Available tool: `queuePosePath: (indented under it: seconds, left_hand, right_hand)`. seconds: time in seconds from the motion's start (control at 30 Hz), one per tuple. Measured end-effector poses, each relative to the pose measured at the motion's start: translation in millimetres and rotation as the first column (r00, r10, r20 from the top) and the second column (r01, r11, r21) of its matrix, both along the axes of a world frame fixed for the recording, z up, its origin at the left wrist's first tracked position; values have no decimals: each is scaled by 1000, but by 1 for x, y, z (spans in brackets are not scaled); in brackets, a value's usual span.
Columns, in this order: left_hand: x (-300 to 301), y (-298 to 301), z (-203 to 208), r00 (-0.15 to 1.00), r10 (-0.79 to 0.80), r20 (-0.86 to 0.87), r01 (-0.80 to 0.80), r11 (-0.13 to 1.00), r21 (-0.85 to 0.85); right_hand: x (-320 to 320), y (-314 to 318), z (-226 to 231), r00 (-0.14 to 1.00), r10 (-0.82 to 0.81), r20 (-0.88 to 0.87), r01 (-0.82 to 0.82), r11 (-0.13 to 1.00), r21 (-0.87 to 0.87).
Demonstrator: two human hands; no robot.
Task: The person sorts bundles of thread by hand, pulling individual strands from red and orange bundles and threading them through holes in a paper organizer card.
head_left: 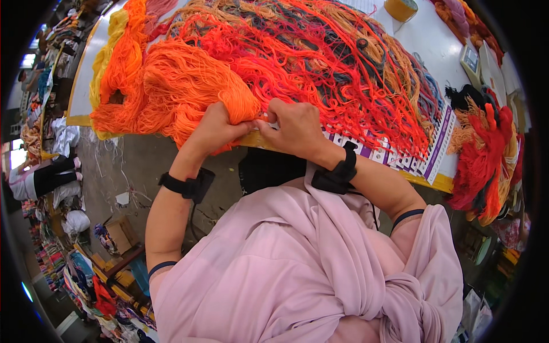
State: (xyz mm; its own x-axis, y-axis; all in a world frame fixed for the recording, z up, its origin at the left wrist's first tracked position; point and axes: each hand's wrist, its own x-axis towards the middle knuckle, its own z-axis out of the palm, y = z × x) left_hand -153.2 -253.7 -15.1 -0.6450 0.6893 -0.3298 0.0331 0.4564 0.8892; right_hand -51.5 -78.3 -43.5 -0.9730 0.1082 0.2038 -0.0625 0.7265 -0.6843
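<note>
A thick hank of orange yarn point(189, 80) lies on the table at its near edge. My left hand point(217, 130) is closed on the hank's lower right end, with the strands bulging over its fingers. Close beside it, my right hand point(294, 127) is pinched, thumb against fingers, at the tip of the left hand. Whatever sits in that pinch is too small to make out. Right of the hands spreads a wide heap of red, orange and dark threads point(343, 68), fastened along white and purple punched cards point(437, 146).
Yellow yarn point(108, 63) lies at the table's left end. A roll of tape point(401, 8) stands at the back, near a small device with a screen point(471, 64). Red and peach hanks point(486, 154) hang over the right side. A person point(43, 177) is at far left.
</note>
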Motion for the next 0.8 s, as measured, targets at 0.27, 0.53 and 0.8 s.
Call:
queuePosePath:
  seconds: [0.27,0.53,0.8]
  left_hand:
    - [-39,-3,-5,842,-307,-443,194,940,-282]
    - [-129,-23,92,827,205,524,-403,866,297]
    - [-77,25,114,892,150,427,-319,878,357]
  right_hand:
    - [3,11,3,991,133,8,-134,988,73]
    - [-21,64,-6,881,454,134,-70,405,-912]
    - [-14,75,-6,924,374,-80,-112,66,-991]
